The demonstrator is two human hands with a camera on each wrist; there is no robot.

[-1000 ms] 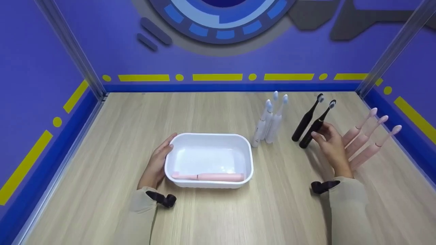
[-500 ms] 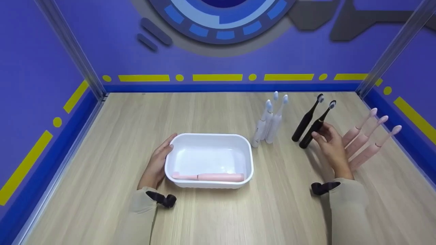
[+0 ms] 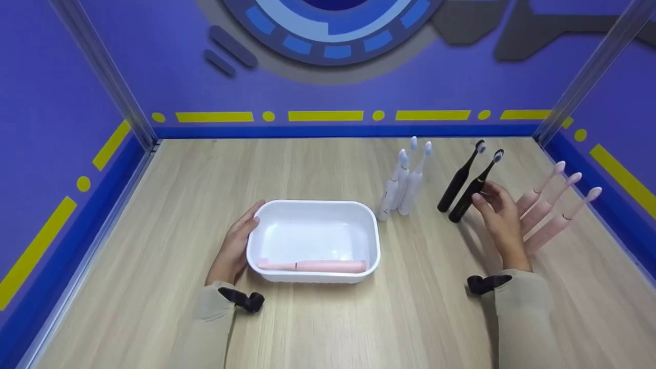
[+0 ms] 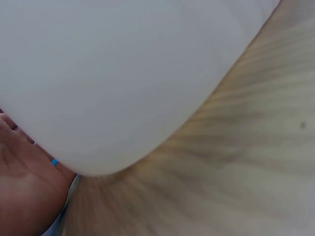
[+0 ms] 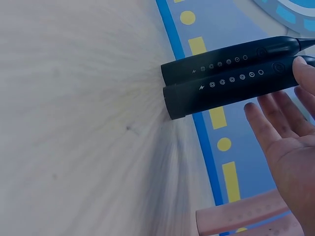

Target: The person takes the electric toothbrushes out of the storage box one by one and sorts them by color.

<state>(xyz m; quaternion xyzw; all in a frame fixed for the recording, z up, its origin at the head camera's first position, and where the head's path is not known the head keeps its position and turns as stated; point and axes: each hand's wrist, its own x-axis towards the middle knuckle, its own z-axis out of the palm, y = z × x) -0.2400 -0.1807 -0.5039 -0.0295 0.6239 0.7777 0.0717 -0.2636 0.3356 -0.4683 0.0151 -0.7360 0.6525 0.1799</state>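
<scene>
My left hand [image 3: 238, 241] holds the left side of a white plastic box [image 3: 313, 278], thumb at the rim and fingers along the outer wall. Inside the box, along its near wall, lies a pink electric toothbrush [image 3: 330, 266]. My right hand [image 3: 501, 220] is beside the nearer of two black electric toothbrushes [image 5: 231, 81], which stands on the table with its head up. In the right wrist view the thumb overlaps that brush's upper handle, while the fingers [image 5: 275, 115] lie loosely extended below it. The farther black toothbrush [image 3: 455, 184] stands close alongside.
Several white electric toothbrushes [image 3: 410, 192] stand grouped between the box and the black ones. Three pink toothbrushes [image 3: 551, 230] stand right of my right hand, partly behind it. Blue panels [image 3: 328, 92] wall the wooden table [image 3: 328, 328] at the back and sides.
My right thumb has shifted slightly right and back, from over the nearer black toothbrush's handle to its edge. The left hand, box and toothbrushes stay in place.
</scene>
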